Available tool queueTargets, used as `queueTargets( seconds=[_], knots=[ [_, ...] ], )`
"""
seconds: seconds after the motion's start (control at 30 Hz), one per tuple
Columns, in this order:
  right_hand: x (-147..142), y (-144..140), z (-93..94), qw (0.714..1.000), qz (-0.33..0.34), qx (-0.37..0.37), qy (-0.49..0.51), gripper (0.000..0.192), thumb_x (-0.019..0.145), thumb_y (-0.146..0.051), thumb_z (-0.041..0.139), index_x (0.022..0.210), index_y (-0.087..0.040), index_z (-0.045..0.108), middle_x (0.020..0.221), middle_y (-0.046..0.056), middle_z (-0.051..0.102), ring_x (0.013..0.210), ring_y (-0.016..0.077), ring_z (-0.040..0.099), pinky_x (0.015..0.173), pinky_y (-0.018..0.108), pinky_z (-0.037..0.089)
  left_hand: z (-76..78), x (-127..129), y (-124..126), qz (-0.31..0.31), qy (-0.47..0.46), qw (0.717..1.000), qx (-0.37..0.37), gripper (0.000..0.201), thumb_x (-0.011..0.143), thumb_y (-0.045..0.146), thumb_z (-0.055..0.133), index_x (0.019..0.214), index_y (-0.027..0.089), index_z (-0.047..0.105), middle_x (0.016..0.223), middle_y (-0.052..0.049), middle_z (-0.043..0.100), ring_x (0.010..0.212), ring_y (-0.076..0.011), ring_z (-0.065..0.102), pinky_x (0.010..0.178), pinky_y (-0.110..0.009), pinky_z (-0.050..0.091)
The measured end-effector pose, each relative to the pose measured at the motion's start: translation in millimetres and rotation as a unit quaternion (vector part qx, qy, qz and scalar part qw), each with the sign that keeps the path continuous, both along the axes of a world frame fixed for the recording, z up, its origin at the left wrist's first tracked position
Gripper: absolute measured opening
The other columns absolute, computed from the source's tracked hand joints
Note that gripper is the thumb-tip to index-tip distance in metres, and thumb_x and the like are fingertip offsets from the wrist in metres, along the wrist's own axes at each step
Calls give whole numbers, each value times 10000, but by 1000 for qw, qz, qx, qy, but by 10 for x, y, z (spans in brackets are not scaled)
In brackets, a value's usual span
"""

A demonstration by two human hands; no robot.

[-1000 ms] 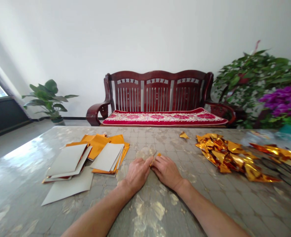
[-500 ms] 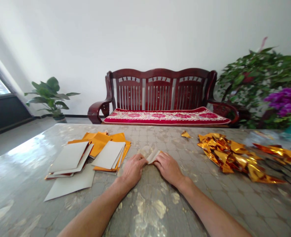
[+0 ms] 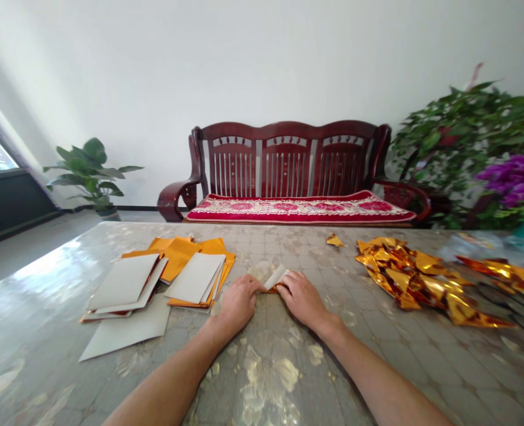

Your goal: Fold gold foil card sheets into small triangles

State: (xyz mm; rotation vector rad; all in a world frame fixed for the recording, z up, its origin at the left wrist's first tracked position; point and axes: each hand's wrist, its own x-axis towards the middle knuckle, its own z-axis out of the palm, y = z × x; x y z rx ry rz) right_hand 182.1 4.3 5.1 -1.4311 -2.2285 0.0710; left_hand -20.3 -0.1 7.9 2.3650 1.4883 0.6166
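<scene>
My left hand (image 3: 237, 302) and my right hand (image 3: 304, 297) rest side by side on the marbled table (image 3: 266, 378), both pinching a small folded paper piece (image 3: 276, 278) between them. The piece shows a white face with a gold underside and its far flap stands slightly raised. A spread of flat sheets (image 3: 155, 281), some white side up and some gold, lies left of my left hand. A heap of folded gold foil shapes (image 3: 415, 278) lies right of my right hand.
One loose gold foil shape (image 3: 333, 240) sits beyond the heap. More gold foil (image 3: 501, 272) and dark cords (image 3: 517, 305) lie at the far right. Behind the table stand a dark wooden bench (image 3: 288, 171), a potted plant (image 3: 90, 174) and purple flowers (image 3: 514, 180).
The paper piece between my fingers has been folded up, its white flap lifting off the table. My hands edged slightly away from me and the view tilted a little.
</scene>
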Motion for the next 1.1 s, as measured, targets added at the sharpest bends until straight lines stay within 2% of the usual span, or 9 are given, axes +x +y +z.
queueTargets(
  seconds=[0.3,0.53,0.73,1.1],
  knots=[
    [-13,20,-7,1000,-16,-9,3,201,950,-240,495,788,-214,611,885,37,628,882,194,563,769,307,406,-23,46,58,38,-49,998,-10,258,803,101,545,919,226,738,976,-13,698,973,-157,616,895,-245,452],
    [-15,30,-5,1000,-16,-13,-16,201,957,-227,487,800,-211,611,886,37,630,870,191,561,761,303,392,33,134,25,60,-36,998,3,96,826,217,625,835,224,721,927,-13,682,917,-164,613,820,-244,425],
    [-20,24,2,1000,-16,-9,-9,192,952,-225,502,791,-210,606,876,35,631,879,193,559,761,303,396,82,182,8,68,5,998,10,127,878,246,581,797,205,671,898,-21,657,895,-167,607,785,-243,410],
    [-3,35,-29,1000,-11,-10,7,188,944,-220,496,789,-216,602,875,37,630,882,190,564,767,302,403,23,160,59,48,-1,999,6,120,871,210,552,827,218,664,923,-21,664,928,-171,603,818,-243,419]
  ],
)
